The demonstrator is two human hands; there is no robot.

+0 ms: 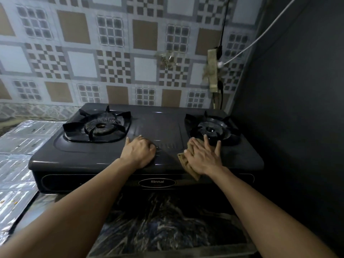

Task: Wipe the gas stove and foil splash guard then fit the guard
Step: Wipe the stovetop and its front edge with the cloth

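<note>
The gas stove [104, 157] sits on the worktop [167, 220] against the far wall [111, 43]; the foil splash guard [18, 155] lies on its left.

Patterned tile wall [115, 53] fills the field from nine to one o'clock, squares brown, white and chequered. Dark plain wall [297, 118] stands at three o'clock. White cable [260, 37] and black cable [224, 21] run down to a taped fitting [213, 71] at one o'clock. Marbled dark countertop [167, 224] lies at six o'clock.
</note>
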